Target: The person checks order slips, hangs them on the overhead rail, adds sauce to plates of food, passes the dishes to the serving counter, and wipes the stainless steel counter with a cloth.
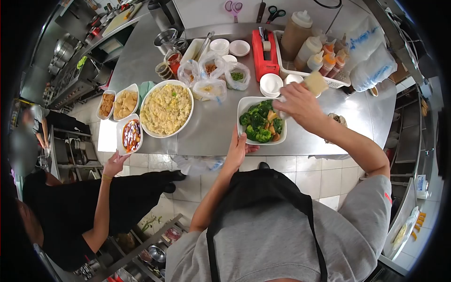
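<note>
A white square bowl point(241, 104) of broccoli point(258, 122) and brown pieces sits at the front edge of the steel counter. My left hand point(238, 149) grips its near left corner, thumb against the side and fingers underneath. Over the bowl's right rim is my right hand point(300, 104), closed around a pale cloth point(315, 83). One end of it sticks out above the knuckles, and a whitish part shows at the fingertips by the rim. Small white bowls point(271, 84) stand just behind the broccoli bowl.
At left, a co-worker's hand point(114, 164) holds a white dish of red sauce point(130, 135) beside a large plate of fried rice point(167, 108). Bagged toppings point(210, 66), a red tape dispenser point(265, 54) and a basket of squeeze bottles point(324, 51) line the back.
</note>
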Demonstrator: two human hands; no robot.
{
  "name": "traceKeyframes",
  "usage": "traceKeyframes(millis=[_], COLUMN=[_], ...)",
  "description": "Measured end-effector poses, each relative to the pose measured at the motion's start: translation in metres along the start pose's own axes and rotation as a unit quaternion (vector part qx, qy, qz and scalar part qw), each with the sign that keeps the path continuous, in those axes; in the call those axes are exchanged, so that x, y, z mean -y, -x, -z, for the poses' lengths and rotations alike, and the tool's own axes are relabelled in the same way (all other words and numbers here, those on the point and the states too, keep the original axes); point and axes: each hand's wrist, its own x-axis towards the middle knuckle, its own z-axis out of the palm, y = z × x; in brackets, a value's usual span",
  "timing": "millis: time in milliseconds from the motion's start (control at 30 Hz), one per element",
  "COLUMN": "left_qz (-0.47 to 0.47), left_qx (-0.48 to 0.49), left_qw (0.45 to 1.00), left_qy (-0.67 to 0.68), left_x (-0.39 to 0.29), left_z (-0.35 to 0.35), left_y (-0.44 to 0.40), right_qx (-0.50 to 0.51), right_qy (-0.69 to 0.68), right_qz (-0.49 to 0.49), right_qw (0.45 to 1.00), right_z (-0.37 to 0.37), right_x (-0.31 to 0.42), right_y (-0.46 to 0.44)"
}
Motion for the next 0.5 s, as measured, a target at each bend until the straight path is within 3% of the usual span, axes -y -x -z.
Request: traceKeyframes(millis=[100, 200, 333, 400, 500], left_qz=[0.005, 0.007, -0.003, -0.004, -0.003], left_qx=[0.003, -0.010, -0.002, 0.004, -0.012], left_qw=[1.000, 1.000, 1.000, 0.999, 0.998], left_qy=[0.008, -0.002, -0.027, -0.048, -0.068], left_x=[-0.001, -0.006, -0.010, -0.007, -0.004], left_z=[0.000, -0.004, -0.004, -0.002, -0.002], left_y=[-0.001, 0.001, 0.001, -0.001, 0.003], right_qx=[0.005, -0.040, -0.217, -0.380, -0.375], right_qy=[0.003, -0.115, -0.251, -0.253, -0.200], right_qz=[-0.084, -0.232, -0.430, -0.393, -0.464], right_qw=[0.996, 0.965, 0.840, 0.798, 0.777], right_z=[0.003, 0.001, -0.002, -0.033, -0.070], right_x=[-0.015, -0.041, -0.073, -0.091, -0.096], right_y=[0.021, 0.016, -0.016, -0.030, -0.046])
